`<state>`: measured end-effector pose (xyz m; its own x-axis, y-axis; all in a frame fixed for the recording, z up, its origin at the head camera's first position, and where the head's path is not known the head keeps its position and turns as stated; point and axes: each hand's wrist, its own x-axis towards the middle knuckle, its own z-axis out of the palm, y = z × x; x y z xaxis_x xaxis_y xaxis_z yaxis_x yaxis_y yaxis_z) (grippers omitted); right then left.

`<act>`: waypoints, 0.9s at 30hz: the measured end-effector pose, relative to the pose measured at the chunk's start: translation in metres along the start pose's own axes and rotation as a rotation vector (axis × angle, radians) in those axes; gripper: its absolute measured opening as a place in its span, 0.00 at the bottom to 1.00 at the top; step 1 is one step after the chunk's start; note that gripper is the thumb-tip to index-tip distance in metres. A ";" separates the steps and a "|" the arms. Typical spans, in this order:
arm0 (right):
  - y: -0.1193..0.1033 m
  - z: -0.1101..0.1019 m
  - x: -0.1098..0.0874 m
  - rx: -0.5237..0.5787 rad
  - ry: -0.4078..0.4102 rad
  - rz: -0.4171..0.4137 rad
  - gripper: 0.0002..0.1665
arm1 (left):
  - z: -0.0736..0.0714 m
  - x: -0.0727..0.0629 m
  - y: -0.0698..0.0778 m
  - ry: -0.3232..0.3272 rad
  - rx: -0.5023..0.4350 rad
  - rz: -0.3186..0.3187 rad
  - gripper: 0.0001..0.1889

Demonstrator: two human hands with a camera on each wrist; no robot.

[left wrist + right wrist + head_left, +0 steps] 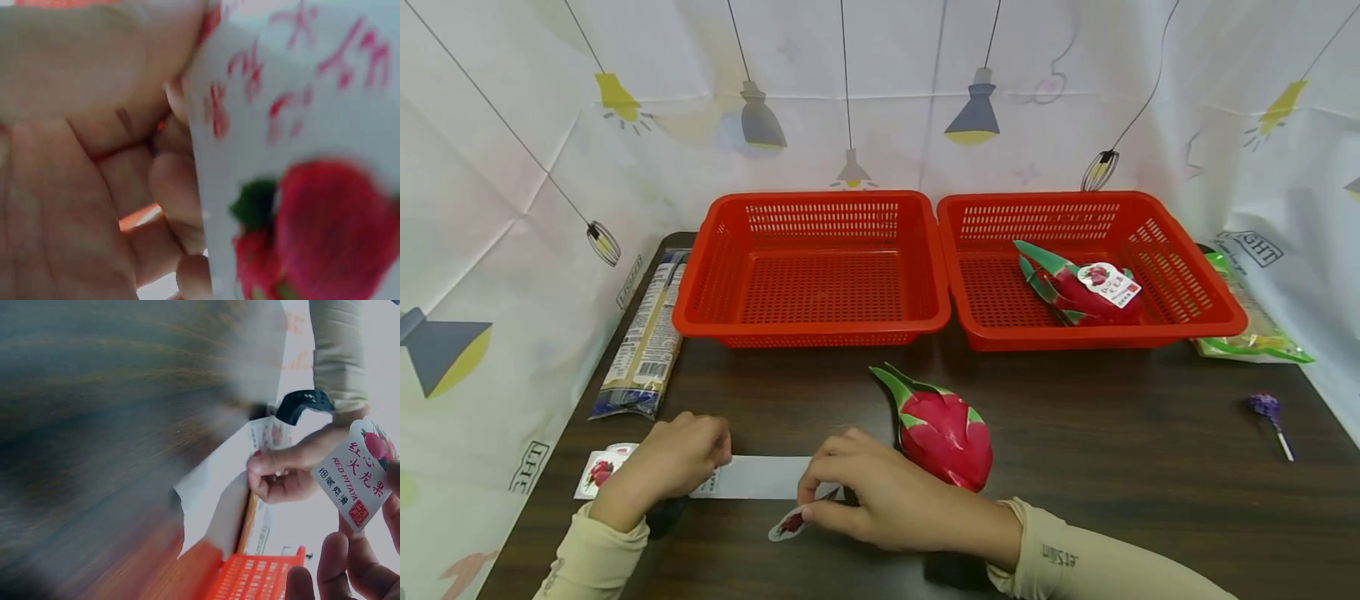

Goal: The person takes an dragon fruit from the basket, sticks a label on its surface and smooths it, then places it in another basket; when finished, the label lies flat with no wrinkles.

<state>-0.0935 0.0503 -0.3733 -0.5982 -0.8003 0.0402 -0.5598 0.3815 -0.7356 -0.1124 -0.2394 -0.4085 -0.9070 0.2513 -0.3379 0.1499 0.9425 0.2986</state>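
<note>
In the head view, my left hand [679, 460] pinches a strip of label backing paper [763, 477] between thumb and fingers. Printed dragon fruit stickers [599, 473] are on the strip's left end, and one fills the left wrist view close up. A single dragon fruit sticker [355, 478], peeled off, is held by its edge in my right hand [887, 498]; its red and black lettering shows in the right wrist view. Just beyond that hand lies a pink dragon fruit [947, 437] with green leaf tips, no sticker visible on its upward side.
Two red plastic baskets stand at the back. The left basket [820, 327] has nothing in it; the right basket [1097, 333] holds a labelled dragon fruit [1093, 304]. A long printed packet [643, 342] lies left, a green-edged bag [1255, 333] and purple lollipop [1267, 408] right.
</note>
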 end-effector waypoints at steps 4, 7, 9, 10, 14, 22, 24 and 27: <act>0.007 -0.008 -0.018 0.107 0.039 -0.007 0.02 | 0.005 -0.002 -0.002 0.055 0.123 -0.073 0.07; 0.013 -0.015 -0.035 0.230 0.080 -0.001 0.03 | 0.011 -0.004 -0.002 0.108 0.176 -0.096 0.05; 0.016 -0.021 -0.045 0.290 0.113 0.015 0.04 | 0.014 -0.005 -0.001 0.139 0.203 -0.103 0.08; 0.016 -0.023 -0.050 0.312 0.126 0.037 0.04 | 0.016 -0.006 -0.001 0.157 0.213 -0.102 0.09; 0.020 -0.032 -0.065 0.345 0.180 0.114 0.02 | 0.018 -0.007 0.004 0.228 0.255 -0.094 0.11; 0.027 -0.034 -0.085 0.381 0.400 0.127 0.07 | 0.006 -0.007 0.066 0.595 0.091 0.195 0.05; 0.028 -0.031 -0.087 0.378 0.464 0.119 0.08 | 0.006 -0.007 0.092 0.615 -0.100 0.336 0.11; 0.029 -0.029 -0.088 0.390 0.529 0.103 0.09 | 0.008 -0.007 0.126 0.545 -0.328 0.498 0.15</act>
<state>-0.0732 0.1453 -0.3785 -0.8939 -0.3959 0.2103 -0.2959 0.1687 -0.9402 -0.0842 -0.1201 -0.3758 -0.8411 0.4025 0.3613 0.5408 0.6139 0.5751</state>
